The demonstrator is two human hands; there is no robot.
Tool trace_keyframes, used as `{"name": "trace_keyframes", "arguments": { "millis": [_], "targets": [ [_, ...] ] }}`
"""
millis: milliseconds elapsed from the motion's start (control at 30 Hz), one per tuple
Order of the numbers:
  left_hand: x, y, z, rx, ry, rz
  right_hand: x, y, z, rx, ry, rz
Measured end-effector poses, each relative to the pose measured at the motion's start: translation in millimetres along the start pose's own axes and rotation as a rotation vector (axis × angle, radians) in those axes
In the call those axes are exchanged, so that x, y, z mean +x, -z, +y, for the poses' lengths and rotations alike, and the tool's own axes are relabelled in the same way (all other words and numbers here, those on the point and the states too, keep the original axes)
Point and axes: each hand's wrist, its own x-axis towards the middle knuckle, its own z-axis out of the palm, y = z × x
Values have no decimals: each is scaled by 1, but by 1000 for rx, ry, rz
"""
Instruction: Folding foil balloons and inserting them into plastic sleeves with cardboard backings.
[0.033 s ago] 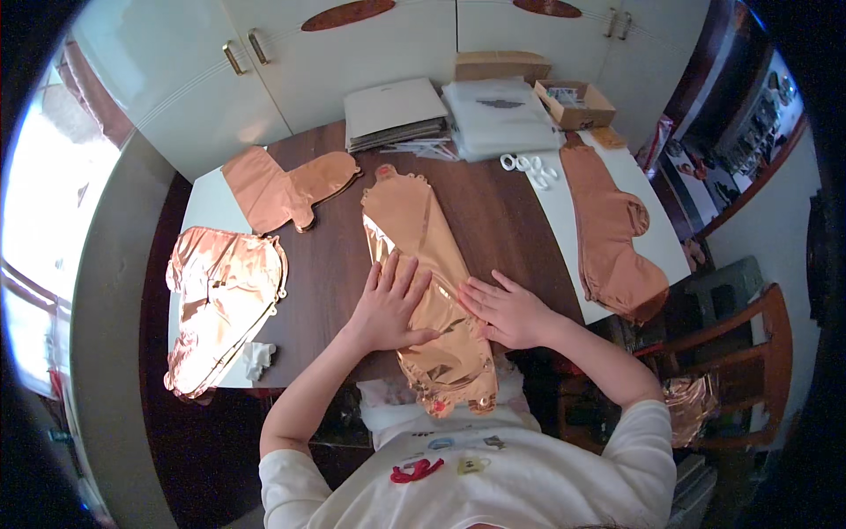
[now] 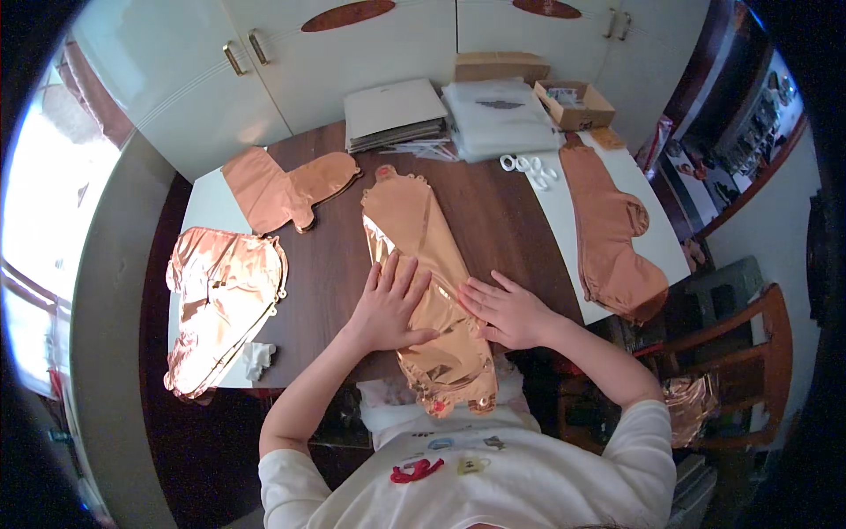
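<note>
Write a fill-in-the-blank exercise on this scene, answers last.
The left hand lies on the central foil piece, its ____ facing down.
The right hand touches that piece's ____ edge.
The crumpled white scrap lies nearer the ____ hand.
The open cardboard box stands to the ____ of the plastic stack.
Missing words: palm; right; left; right.

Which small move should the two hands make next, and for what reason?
Perhaps the bare left hand should smooth the long, shiny copper-coloured foil piece toward its near end, because creases show there while the bare right hand rests at the piece's right edge.
</note>
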Motion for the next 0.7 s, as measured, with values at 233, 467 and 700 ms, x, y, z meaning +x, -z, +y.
{"name": "trace_keyframes", "arguments": {
  "millis": [233,467,700],
  "targets": [
    [2,3,-2,-4,41,7,12,3,-1,147,54,90],
    [13,-3,-31,26,147,-27,19,1,-5,44,111,41],
    [31,-8,-84,56,312,-56,20,1,-5,22,123,98]
  ]
}}
